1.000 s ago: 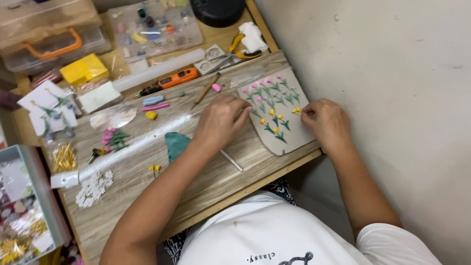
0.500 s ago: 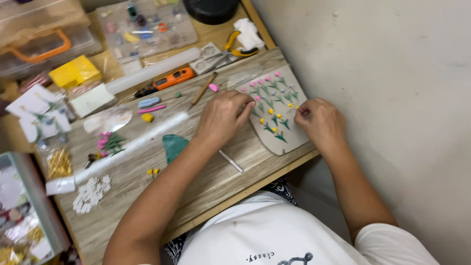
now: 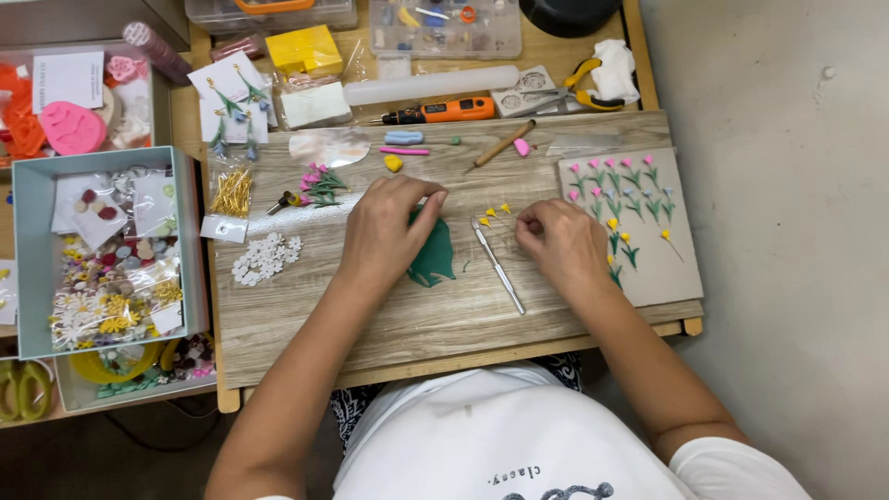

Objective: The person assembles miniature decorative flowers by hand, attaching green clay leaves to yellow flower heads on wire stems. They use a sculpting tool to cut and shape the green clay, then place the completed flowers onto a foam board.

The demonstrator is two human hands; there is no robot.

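Note:
My left hand (image 3: 389,227) rests on the wooden board (image 3: 370,306), its fingers pressed on a flat piece of green clay (image 3: 433,261). My right hand (image 3: 560,243) lies beside it with fingertips pinched near small yellow clay flowers (image 3: 496,214); whether it holds one I cannot tell. A thin metal tool (image 3: 498,268) lies on the board between my hands. To the right sits a beige clay slab (image 3: 662,268) set with pink and yellow flowers on green stems.
White clay blossoms (image 3: 265,257), a pink flower bunch (image 3: 318,184) and gold pins (image 3: 232,193) lie on the board's left. A teal box (image 3: 32,259) of packets stands left. An orange tool (image 3: 443,112), clear roller (image 3: 431,84) and yellow block (image 3: 304,48) lie behind.
Both hands have left the flowered slab and moved left to the middle of the board; the left now sits on the green clay. The camera view has shifted.

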